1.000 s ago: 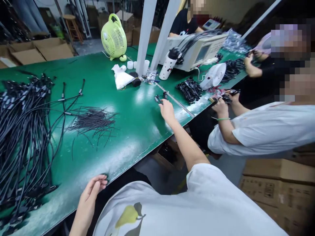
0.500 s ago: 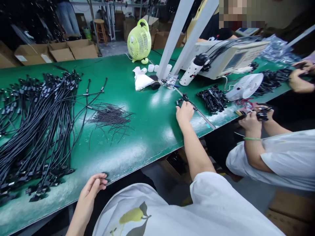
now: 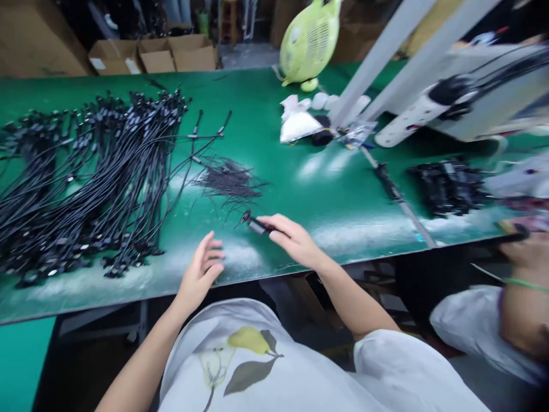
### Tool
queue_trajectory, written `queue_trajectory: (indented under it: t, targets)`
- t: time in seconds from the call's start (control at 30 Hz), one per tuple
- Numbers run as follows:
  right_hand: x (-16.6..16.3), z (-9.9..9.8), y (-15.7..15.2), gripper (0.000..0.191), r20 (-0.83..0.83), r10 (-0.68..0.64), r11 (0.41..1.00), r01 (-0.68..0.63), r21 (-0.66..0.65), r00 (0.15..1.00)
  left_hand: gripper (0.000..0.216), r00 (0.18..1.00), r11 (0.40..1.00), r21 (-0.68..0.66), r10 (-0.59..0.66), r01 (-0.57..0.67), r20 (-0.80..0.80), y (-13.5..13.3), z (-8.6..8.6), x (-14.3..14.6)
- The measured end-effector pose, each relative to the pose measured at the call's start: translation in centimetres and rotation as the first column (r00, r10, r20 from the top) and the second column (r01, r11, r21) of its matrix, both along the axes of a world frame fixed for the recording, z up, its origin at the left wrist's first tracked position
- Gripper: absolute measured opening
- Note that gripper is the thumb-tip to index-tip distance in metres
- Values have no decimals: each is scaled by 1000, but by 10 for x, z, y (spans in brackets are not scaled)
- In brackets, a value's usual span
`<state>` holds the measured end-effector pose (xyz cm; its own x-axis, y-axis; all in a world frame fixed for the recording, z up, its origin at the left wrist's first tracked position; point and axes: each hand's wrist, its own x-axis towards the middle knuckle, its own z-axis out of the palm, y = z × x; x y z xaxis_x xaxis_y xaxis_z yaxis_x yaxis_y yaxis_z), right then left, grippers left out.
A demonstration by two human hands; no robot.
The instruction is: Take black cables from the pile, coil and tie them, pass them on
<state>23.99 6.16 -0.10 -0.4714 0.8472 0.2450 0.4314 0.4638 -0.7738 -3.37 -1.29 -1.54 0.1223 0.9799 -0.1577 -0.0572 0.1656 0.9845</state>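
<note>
My right hand (image 3: 295,237) is closed around a short black cable bundle (image 3: 257,225), whose connector end and grey section stick out to the left over the green table (image 3: 338,206). My left hand (image 3: 201,266) hovers at the table's front edge, fingers loosely curled and apart, with nothing in it. Just beyond the hands lies a pile of thin black ties (image 3: 229,180). A large heap of black cables (image 3: 115,177) with connectors spreads over the left of the table. Another folded cable (image 3: 388,180) rests on a metal strip to the right.
A green fan (image 3: 309,43), a white bag (image 3: 298,123) and slanted metal posts (image 3: 381,63) stand at the back. A spotted bottle (image 3: 412,117) leans near a pale instrument box. More bundled cables (image 3: 450,186) lie at right, near a co-worker's hand (image 3: 527,252).
My right hand has come back left from the metal strip with a cable bundle in it. My left hand has moved up and right, towards it. The view has turned left.
</note>
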Motion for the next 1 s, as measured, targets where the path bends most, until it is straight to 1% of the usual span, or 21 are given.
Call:
queue_trajectory:
  t: [0.03, 0.07, 0.1, 0.17, 0.27, 0.33, 0.4, 0.43, 0.5, 0.57, 0.7, 0.77, 0.87, 0.93, 1.0]
  targets:
    - [-23, 4, -12, 36, -33, 127, 991, -128, -30, 991, 67, 1000, 998, 51, -27, 26, 12, 7, 5, 3]
    - [-41, 6, -23, 36, -60, 203, 978, -205, -37, 977, 66, 998, 994, 94, -59, 57, 20, 12, 10, 4]
    - [-56, 7, -30, 36, -75, 228, 973, -231, -24, 971, 62, 997, 990, 126, -73, 69, 22, 16, 14, 4]
    - [-76, 4, -39, 38, -58, 172, 985, -171, 31, 983, 53, 998, 986, 156, -68, 65, 15, 20, 20, 2]
    - [-94, -5, -40, 42, 74, 35, 989, -45, 141, 997, 46, 1000, 989, 150, 13, -13, -1, 19, 21, 1]
    - [-105, -11, -38, 45, 178, -50, 978, 12, 209, 983, 42, 995, 984, 149, 104, -102, -4, 18, 20, 4]
    - [-114, -14, -35, 47, 247, -136, 962, 69, 264, 959, 39, 980, 967, 166, 199, -195, -6, 17, 17, 9]
    - [-119, -15, -33, 48, 272, -175, 955, 96, 280, 946, 39, 973, 957, 180, 232, -227, -9, 18, 16, 11]
    - [-126, -15, -29, 48, 321, -235, 945, 138, 297, 918, 43, 965, 944, 213, 263, -253, -21, 18, 15, 15]
    - [-129, -16, -26, 51, 379, -254, 940, 134, 314, 890, 47, 962, 939, 250, 263, -238, -71, 17, 14, 16]
    - [-128, -19, -22, 58, 448, -228, 935, 66, 348, 864, 47, 945, 934, 321, 238, -159, -224, 17, 13, 15]
    - [-124, -22, -22, 53, 433, -256, 926, 90, 368, 864, 47, 942, 926, 357, 224, -125, -250, 18, 10, 14]
    - [-120, -25, -23, 48, 391, -302, 902, 128, 413, 869, 49, 951, 914, 400, 182, -70, -249, 22, 4, 14]
    - [-119, -26, -23, 50, 370, -321, 878, 127, 462, 872, 49, 951, 912, 409, 150, -28, -270, 25, 1, 17]
    - [-115, -29, -21, 50, 334, -332, 844, 120, 522, 882, 51, 939, 907, 420, 117, 32, -324, 26, -2, 20]
